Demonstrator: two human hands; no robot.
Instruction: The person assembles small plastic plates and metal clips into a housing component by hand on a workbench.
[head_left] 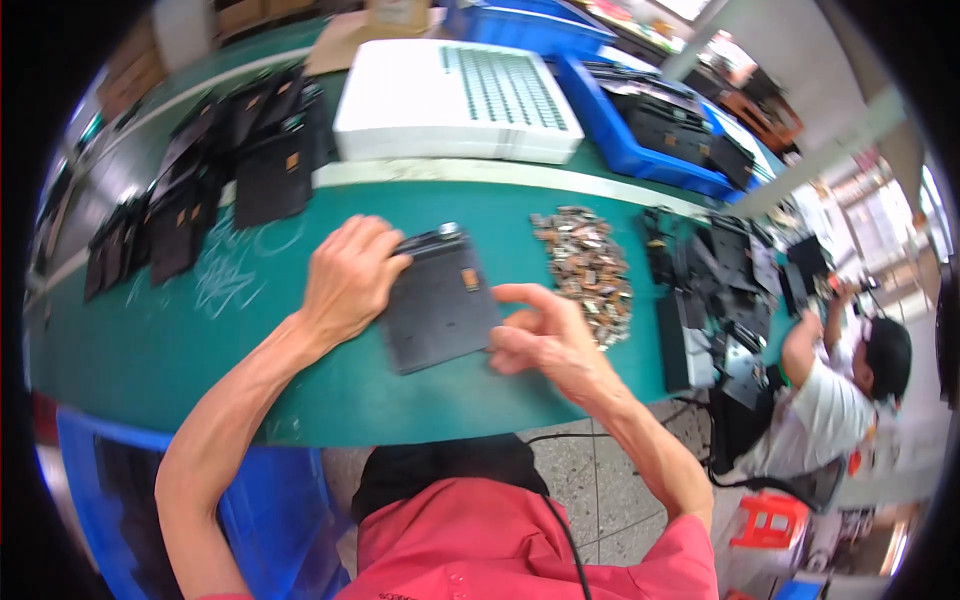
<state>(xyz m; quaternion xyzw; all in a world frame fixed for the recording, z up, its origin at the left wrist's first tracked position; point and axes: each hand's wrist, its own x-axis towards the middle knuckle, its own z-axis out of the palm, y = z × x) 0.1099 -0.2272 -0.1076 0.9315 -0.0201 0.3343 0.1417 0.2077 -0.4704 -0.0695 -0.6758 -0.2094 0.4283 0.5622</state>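
Note:
A flat black rectangular panel (437,315) lies slightly tilted on the green table in front of me. It has a small orange-brown piece near its right edge and a round silvery part at its top edge. My left hand (350,275) is closed on the panel's upper left corner, thumb on top. At the right edge, my right hand (548,338) grips with curled fingers, index finger and thumb against the side. To the right of the panel is a pile of small metallic and brown parts (590,270).
Similar black panels (275,180) stand in rows at the left. Behind are a white foam tray (400,100) and a blue bin (640,155) of black parts. Black parts (725,260) crowd the right, near a seated person (830,420). A blue container (270,510) stands below the front edge.

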